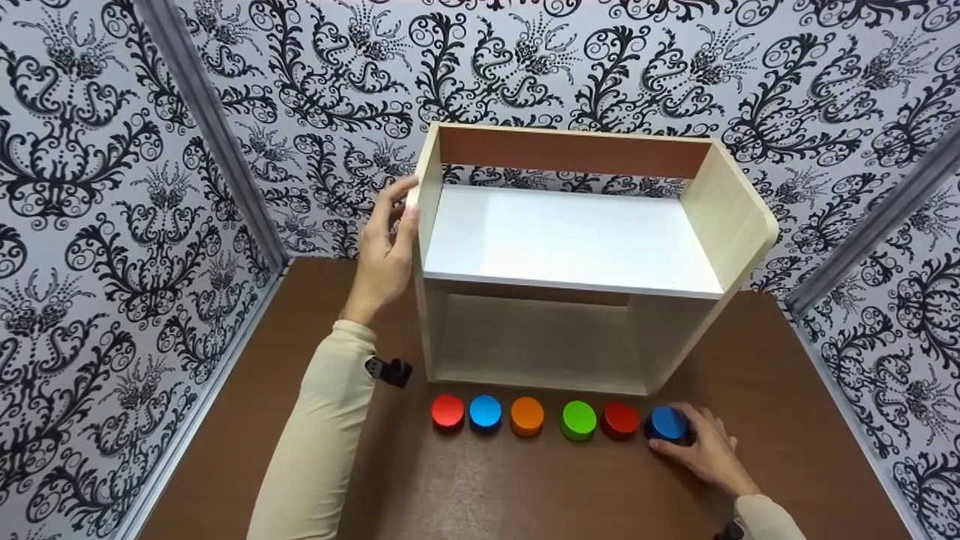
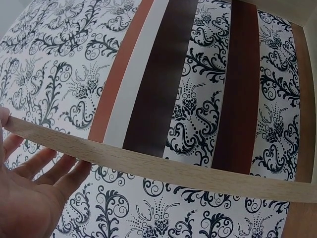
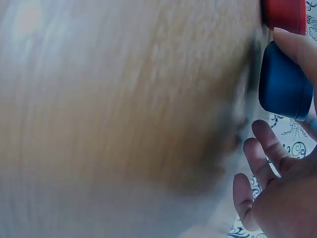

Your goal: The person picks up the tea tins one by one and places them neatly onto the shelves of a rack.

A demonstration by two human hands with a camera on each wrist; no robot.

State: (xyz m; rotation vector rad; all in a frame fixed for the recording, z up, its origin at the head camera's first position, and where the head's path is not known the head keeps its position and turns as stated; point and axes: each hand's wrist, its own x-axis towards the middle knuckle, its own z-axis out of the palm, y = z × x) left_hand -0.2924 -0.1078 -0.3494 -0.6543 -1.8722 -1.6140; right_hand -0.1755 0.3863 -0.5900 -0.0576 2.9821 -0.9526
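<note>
A small wooden shelf unit (image 1: 574,236) with a white middle board stands on the table. My left hand (image 1: 386,251) grips the upper part of its left side panel. In the left wrist view, the thumb is at the panel's edge and the fingers of my left hand (image 2: 37,193) lie behind it. At the right end of a row, my right hand (image 1: 705,446) holds a blue round container (image 1: 667,424) between thumb and fingers. The right wrist view shows the blue container's smooth side and lid seam, with the other fingers spread away from it.
Left of the held one, in a row before the shelf, are a dark red container (image 1: 620,420), a green one (image 1: 578,420), an orange one (image 1: 527,417), a blue one (image 1: 485,413) and a bright red one (image 1: 448,412). Patterned walls enclose the brown table (image 1: 510,495).
</note>
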